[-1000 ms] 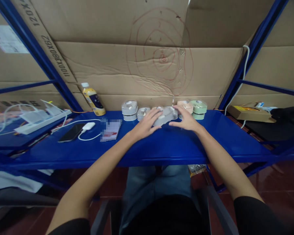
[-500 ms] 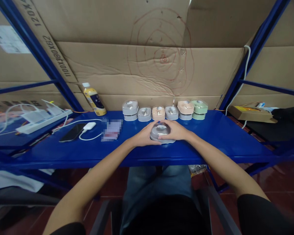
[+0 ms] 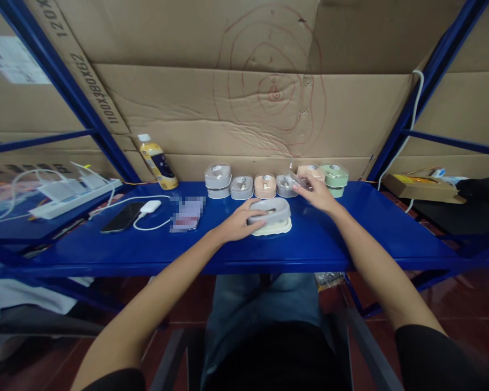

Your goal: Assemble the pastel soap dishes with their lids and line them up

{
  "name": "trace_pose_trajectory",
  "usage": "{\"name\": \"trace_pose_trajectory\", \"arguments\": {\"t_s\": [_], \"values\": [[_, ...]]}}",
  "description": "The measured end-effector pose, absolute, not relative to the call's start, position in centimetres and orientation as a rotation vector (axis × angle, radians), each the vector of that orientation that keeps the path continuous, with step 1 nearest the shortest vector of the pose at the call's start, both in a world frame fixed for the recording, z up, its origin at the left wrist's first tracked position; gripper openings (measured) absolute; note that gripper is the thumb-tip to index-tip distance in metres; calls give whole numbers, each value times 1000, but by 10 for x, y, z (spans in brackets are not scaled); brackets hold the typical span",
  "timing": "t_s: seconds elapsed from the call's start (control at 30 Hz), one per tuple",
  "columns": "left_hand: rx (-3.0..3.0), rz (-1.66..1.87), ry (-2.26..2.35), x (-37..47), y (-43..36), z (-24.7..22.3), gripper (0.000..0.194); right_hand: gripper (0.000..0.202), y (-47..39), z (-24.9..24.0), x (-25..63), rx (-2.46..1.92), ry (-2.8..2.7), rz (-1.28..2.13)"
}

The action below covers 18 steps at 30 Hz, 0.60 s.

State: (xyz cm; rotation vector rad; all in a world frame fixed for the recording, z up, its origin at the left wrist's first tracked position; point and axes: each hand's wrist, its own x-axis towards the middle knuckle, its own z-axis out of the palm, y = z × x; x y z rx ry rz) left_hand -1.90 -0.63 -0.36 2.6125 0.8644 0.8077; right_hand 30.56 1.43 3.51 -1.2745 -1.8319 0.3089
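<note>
A grey oval box (image 3: 283, 215) with its top off stands on a pale scalloped base (image 3: 275, 230) near the middle of the blue table. Inside it lies a small metal-looking piece. My left hand (image 3: 240, 221) grips the box's left side, thumb in front and fingers over the rim. Up and to the right, my right hand (image 3: 318, 194) is closed on a clear lid (image 3: 300, 182), held tilted in front of the row of boxes. The lid partly covers a grey box (image 3: 284, 186) and a peach box (image 3: 312, 171) behind it.
Along the back stand more small boxes: grey (image 3: 218, 179), peach (image 3: 264, 186) and green (image 3: 336, 176). To the left are a yellow bottle (image 3: 158, 163), a dark phone (image 3: 123, 217), a white charger (image 3: 150, 207) and a blurred-out item (image 3: 187, 213). A cardboard box (image 3: 424, 190) sits at right.
The clear lid has come off the grey box. My right hand has carried it up and to the right, while my left hand has stayed at the box.
</note>
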Motion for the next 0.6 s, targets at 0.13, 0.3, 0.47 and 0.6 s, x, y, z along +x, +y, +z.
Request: {"name": "trace_pose_trajectory", "arguments": {"t_s": [0.13, 0.3, 0.47, 0.6], "values": [[2520, 990, 1113, -31, 8, 0, 53, 70, 13, 33, 303, -1291, -1885, 287], [2432, 1051, 1313, -41, 14, 3, 54, 68, 11, 35, 303, -1361, -1940, 269], [2573, 875, 1037, -27, -7, 0, 46, 64, 13, 35, 306, -1367, -1925, 275], [2612, 752, 889, -16, -20, -4, 46, 70, 14, 32, 305, -1378, -1918, 273]]}}
